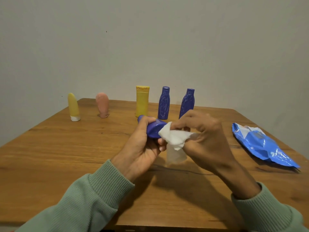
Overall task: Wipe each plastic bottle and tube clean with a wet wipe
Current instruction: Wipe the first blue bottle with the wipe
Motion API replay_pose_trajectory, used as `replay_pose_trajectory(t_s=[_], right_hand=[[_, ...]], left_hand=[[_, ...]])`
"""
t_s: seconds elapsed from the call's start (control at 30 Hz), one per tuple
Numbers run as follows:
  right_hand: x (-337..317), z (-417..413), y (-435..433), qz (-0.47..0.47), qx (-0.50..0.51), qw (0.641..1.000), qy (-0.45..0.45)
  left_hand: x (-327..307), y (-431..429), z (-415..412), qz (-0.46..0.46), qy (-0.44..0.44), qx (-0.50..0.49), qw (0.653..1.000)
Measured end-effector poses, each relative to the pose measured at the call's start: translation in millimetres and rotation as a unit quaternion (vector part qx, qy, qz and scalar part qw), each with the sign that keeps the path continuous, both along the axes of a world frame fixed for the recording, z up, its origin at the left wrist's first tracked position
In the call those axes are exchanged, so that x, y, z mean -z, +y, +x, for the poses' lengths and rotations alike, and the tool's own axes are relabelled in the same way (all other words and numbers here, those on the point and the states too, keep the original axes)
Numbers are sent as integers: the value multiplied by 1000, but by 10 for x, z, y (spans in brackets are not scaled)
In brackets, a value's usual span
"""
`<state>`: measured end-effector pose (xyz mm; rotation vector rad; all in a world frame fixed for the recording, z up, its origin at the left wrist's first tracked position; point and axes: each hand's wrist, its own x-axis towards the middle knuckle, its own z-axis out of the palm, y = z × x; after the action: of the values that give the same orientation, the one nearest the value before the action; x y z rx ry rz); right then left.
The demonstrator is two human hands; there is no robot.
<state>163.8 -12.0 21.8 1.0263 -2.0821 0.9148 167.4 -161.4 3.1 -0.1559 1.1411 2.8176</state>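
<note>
Your left hand [142, 146] clamps a blue bottle [153, 129] above the desk's [66, 148] middle; right hand [205, 139] pinches the wipe [173, 137] against its base. Wiping underway. Next, probably: rotate bottle, cover remaining sides.

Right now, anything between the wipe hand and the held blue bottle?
Nothing visible. The right hand presses the wet wipe straight onto the base of the blue bottle, which the left hand grips.

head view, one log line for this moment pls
left hand: holds blue bottle | right hand: wipe on bottle base | standing: two tubes, three bottles | wipe pack: right
</note>
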Motion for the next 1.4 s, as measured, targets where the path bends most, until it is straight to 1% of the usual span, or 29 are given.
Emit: replay_pose_trajectory(t_s=[0.07, 0.17, 0.23, 0.33, 0.4, 0.47, 0.53, 0.6, 0.67, 0.8, 0.87, 0.97, 1.0, 1.07, 1.17, 1.3, 1.4], right_hand=[[46, 50, -79, 20, 2, 1000, 10], [93, 126, -166, 28, 3, 999, 43], [81, 132, -159, 18, 13, 998, 53], [45, 54, -68, -31, 51, 997, 46], [48, 43, -57, -52, 48, 997, 35], [83, 104, -135, -41, 25, 998, 38], [133, 168, -230, -1, 12, 998, 58], [140, 152, -232, 23, 13, 998, 63], [107, 68, -137, 20, 27, 998, 54], [94, -9, -19, -11, 58, 997, 42], [115, 35, -74, -7, 50, 998, 45], [117, 84, -136, 31, 22, 997, 70], [97, 78, -119, 35, 19, 996, 76], [53, 29, -43, 27, 24, 997, 75], [15, -64, 79, 5, 48, 997, 57], [6, -6, 34, -10, 25, 999, 38], [45, 96, -88, 26, 14, 998, 59]], left_hand=[[11, 7, 23, 21, -21, 13, 999], [45, 3, 74, -3, -5, 47, 999], [35, 14, 79, 5, -12, 62, 998], [13, 24, 13, 11, -22, 0, 1000], [11, 47, 15, 7, -7, -13, 1000], [77, 26, 4, 12, 13, 8, 1000], [112, 39, 20, -7, 30, 29, 999], [105, 40, 23, -10, 17, 40, 999], [49, 37, 18, 12, -15, 35, 999], [25, 35, -10, 0, -10, 4, 1000], [38, 15, -5, 22, -20, 20, 999], [19, -5, 43, 46, -15, 89, 995], [28, -5, 35, 38, -10, 87, 995], [43, -3, 3, 0, 4, 49, 999], [12, 18, 7, -50, 26, 7, 998], [26, 39, 11, -48, 16, -1, 999], [62, 45, 58, -28, 50, 17, 998]])
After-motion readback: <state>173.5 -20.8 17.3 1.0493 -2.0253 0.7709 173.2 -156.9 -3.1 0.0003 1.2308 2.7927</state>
